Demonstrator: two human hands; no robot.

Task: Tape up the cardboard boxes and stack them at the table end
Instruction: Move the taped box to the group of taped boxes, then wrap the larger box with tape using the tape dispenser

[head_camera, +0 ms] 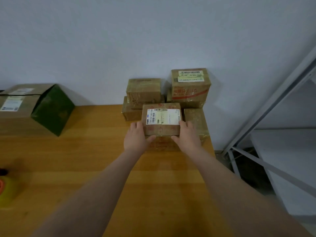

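A taped cardboard box with a white shipping label [161,119] sits on top of another box [160,142] at the table's right end. My left hand [136,136] grips its left side, thumb hooked on the near edge. My right hand [187,135] grips its right side the same way. Behind stand more taped boxes: a plain one [144,92] on a lower box [130,112], a red-printed labelled one [190,84] stacked at the back right, and one [195,120] just right of the held box.
A large brown and green box [35,106] stands at the back left of the wooden table [85,159]. A yellow tape dispenser [7,190] lies at the left edge. A grey metal shelf frame [266,117] stands to the right, past the table's end.
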